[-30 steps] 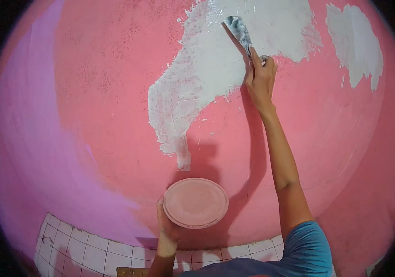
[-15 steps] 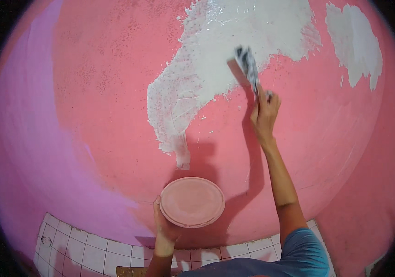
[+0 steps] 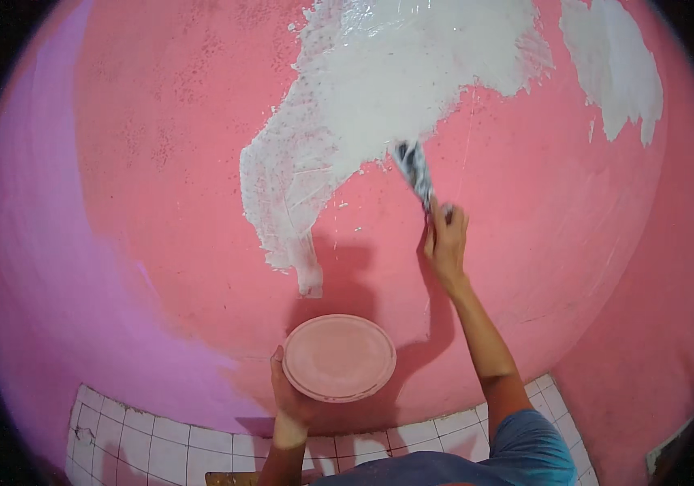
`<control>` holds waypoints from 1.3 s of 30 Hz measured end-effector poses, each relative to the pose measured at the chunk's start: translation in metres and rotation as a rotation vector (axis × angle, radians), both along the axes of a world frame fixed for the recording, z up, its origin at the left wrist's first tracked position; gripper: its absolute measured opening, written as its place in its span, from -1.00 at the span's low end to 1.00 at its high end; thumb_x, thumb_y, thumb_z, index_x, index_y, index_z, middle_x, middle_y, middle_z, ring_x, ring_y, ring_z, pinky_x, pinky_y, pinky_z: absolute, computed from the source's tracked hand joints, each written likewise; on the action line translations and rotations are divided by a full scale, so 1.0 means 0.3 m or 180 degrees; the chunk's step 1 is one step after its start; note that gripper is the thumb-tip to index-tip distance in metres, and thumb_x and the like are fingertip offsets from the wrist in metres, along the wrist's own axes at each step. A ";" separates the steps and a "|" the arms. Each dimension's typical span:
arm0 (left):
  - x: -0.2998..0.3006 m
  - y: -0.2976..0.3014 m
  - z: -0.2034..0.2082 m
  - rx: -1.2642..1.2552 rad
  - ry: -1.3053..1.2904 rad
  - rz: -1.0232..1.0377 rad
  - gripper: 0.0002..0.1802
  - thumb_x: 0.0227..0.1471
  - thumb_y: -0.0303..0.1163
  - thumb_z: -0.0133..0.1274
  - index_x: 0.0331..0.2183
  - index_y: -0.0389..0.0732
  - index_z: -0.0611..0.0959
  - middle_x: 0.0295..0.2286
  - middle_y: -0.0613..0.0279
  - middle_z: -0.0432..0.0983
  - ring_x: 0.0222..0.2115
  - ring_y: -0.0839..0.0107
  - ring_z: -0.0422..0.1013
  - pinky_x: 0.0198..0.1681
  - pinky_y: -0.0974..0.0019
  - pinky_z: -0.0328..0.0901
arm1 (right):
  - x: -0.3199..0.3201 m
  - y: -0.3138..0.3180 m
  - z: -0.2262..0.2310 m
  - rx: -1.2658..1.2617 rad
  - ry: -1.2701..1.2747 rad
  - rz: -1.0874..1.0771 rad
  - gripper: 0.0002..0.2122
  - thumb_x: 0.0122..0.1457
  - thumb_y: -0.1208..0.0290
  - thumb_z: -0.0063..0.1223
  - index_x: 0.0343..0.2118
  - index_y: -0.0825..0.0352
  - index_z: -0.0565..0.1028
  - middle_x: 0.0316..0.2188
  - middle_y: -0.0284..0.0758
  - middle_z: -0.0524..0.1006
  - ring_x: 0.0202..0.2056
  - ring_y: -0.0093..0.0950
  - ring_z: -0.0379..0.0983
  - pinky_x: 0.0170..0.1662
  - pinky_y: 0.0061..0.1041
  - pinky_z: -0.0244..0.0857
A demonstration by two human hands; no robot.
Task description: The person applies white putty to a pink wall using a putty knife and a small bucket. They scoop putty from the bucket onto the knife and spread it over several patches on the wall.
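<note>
My right hand (image 3: pixel 447 247) grips a putty knife (image 3: pixel 415 172) smeared with white filler, its blade tilted up and to the left. The blade's tip is at the lower edge of a broad white filler patch (image 3: pixel 387 89) on the pink wall (image 3: pixel 517 178); whether it touches cannot be told. Low in front of me, my left hand (image 3: pixel 292 397) is closed around the left side and underside of a round, pinkish lid (image 3: pixel 339 358). Most of those fingers are hidden beneath the lid, while the thumb shows along its rim.
A second, smaller white patch (image 3: pixel 618 73) lies at the upper right. Purple paint (image 3: pixel 47 267) covers the wall's left side. White tiles (image 3: pixel 168 441) line the bottom, with a brownish edge (image 3: pixel 229 478) of something beside my left forearm. Shadows fall on the wall.
My right hand has brought the putty knife down and slightly left, from over the white patch to its lower edge. My left hand keeps the lid in nearly the same place.
</note>
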State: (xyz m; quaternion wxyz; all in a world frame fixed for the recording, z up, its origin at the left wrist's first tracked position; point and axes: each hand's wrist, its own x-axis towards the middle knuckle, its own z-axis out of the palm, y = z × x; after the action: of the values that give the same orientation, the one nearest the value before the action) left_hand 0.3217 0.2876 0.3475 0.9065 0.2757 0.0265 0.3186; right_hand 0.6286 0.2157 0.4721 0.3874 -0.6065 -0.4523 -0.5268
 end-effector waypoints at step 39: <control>-0.011 0.020 -0.071 -0.0126 0.0040 0.0292 -0.24 0.09 0.19 -0.38 0.10 -0.21 0.28 0.04 -0.05 0.24 0.02 0.02 0.25 0.06 -0.03 0.21 | -0.021 0.089 0.232 0.0310 -0.0067 -0.0027 -0.58 0.05 0.62 -0.08 0.03 0.28 0.36 -0.43 -0.11 0.27 -0.36 -0.21 0.19 -0.28 -0.30 0.12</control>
State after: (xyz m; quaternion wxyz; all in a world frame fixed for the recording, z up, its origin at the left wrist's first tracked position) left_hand 0.3184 0.2935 0.3263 0.8961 0.2582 0.0510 0.3575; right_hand 0.6222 0.2424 0.5418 0.4094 -0.5833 -0.4276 -0.5562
